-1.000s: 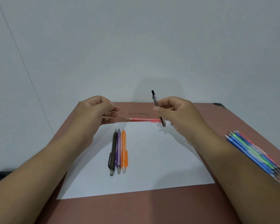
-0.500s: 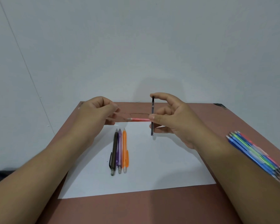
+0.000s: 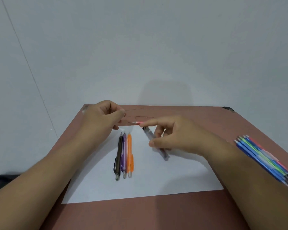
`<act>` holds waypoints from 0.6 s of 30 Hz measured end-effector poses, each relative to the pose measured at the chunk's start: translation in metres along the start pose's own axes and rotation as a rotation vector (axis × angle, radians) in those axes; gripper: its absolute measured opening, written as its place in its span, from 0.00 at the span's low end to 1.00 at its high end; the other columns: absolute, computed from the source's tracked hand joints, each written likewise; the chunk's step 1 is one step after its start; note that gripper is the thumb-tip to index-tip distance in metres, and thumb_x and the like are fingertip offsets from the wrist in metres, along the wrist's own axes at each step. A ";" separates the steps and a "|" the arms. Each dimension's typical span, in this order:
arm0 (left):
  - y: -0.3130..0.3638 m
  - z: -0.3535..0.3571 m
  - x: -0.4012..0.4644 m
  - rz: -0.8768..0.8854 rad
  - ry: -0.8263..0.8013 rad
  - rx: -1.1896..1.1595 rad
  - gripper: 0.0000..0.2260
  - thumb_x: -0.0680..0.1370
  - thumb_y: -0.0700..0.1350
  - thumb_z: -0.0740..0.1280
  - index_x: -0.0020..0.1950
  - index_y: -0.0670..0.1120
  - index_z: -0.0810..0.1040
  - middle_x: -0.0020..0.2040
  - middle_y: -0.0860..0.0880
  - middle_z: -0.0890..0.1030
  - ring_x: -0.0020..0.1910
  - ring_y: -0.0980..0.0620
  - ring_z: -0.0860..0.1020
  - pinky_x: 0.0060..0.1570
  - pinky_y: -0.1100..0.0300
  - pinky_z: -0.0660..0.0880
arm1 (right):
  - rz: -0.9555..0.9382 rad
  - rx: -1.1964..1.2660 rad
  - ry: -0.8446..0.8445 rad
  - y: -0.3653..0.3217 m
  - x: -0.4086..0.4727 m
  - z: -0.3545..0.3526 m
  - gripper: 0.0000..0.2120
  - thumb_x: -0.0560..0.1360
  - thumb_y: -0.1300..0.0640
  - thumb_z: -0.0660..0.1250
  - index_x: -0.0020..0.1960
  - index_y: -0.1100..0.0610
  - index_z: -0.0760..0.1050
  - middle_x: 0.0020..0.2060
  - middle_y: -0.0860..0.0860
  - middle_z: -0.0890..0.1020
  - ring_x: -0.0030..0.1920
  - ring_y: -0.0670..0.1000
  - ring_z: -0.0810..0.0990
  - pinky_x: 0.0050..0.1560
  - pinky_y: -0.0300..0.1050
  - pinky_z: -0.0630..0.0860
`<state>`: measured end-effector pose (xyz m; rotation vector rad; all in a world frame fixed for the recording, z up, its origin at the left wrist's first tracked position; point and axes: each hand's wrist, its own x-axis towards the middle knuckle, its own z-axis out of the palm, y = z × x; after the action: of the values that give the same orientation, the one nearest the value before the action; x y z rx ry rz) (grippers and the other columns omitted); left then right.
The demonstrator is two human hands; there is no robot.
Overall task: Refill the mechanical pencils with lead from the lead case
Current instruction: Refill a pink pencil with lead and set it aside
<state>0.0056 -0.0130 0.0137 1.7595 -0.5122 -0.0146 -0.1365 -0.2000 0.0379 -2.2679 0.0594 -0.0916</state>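
My left hand (image 3: 98, 120) is raised over the far left of the table, its fingertips pinching a thin lead that points at the tip of a pink mechanical pencil (image 3: 137, 122). My right hand (image 3: 178, 138) carries that pencil under its stretched index finger. Its thumb and other fingers hold the dark lead case (image 3: 163, 154), which is blurred and slants down onto the white paper (image 3: 156, 180). Most of the pink pencil is hidden by my right hand.
A black (image 3: 118, 155), a purple (image 3: 124, 155) and an orange pencil (image 3: 130, 155) lie side by side on the paper. Several blue, green and pink pencils (image 3: 264, 160) lie in a row at the right edge of the brown table (image 3: 140, 213). A wall stands right behind the table.
My right hand has dropped and turned; the lead case went from upright above the pink pencil to slanting low over the paper. My left hand has stayed almost still.
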 end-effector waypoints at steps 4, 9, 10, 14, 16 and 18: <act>0.005 0.001 -0.007 0.059 -0.038 0.134 0.05 0.78 0.47 0.71 0.43 0.49 0.82 0.43 0.45 0.83 0.39 0.50 0.81 0.35 0.72 0.73 | 0.036 -0.255 -0.143 -0.002 -0.002 0.003 0.23 0.72 0.50 0.77 0.64 0.33 0.77 0.41 0.41 0.83 0.36 0.39 0.78 0.43 0.36 0.73; 0.014 0.004 -0.018 0.190 -0.070 0.252 0.05 0.78 0.46 0.72 0.42 0.49 0.83 0.35 0.53 0.79 0.29 0.62 0.72 0.31 0.75 0.67 | -0.028 -0.342 0.104 0.007 0.003 0.003 0.10 0.71 0.41 0.76 0.52 0.39 0.83 0.39 0.35 0.82 0.38 0.38 0.78 0.40 0.35 0.70; 0.014 0.005 -0.019 0.207 -0.073 0.247 0.05 0.78 0.46 0.72 0.42 0.49 0.84 0.34 0.53 0.79 0.28 0.63 0.72 0.30 0.75 0.67 | -0.070 -0.326 0.223 0.011 0.005 0.003 0.06 0.72 0.44 0.76 0.49 0.41 0.84 0.38 0.37 0.81 0.37 0.39 0.77 0.38 0.35 0.70; 0.010 0.007 -0.018 0.262 -0.103 0.274 0.04 0.77 0.48 0.73 0.42 0.54 0.84 0.34 0.51 0.82 0.30 0.56 0.76 0.30 0.72 0.69 | -0.215 -0.367 0.490 0.022 0.012 0.000 0.07 0.74 0.53 0.75 0.51 0.43 0.84 0.34 0.45 0.77 0.37 0.43 0.75 0.40 0.43 0.75; 0.007 0.009 -0.017 0.286 -0.133 0.266 0.04 0.77 0.49 0.73 0.42 0.56 0.84 0.35 0.51 0.82 0.34 0.51 0.80 0.33 0.64 0.75 | -0.237 -0.399 0.514 0.023 0.014 0.000 0.09 0.75 0.53 0.75 0.53 0.42 0.85 0.36 0.44 0.76 0.36 0.42 0.75 0.41 0.44 0.76; 0.005 0.011 -0.017 0.324 -0.146 0.268 0.03 0.76 0.50 0.73 0.42 0.57 0.83 0.36 0.54 0.82 0.34 0.52 0.80 0.37 0.59 0.78 | -0.277 -0.411 0.536 0.023 0.015 0.003 0.08 0.75 0.53 0.74 0.52 0.42 0.85 0.37 0.44 0.77 0.36 0.43 0.75 0.40 0.47 0.78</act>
<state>-0.0147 -0.0180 0.0108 1.9235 -0.9370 0.1615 -0.1220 -0.2139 0.0187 -2.5824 0.0490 -0.9046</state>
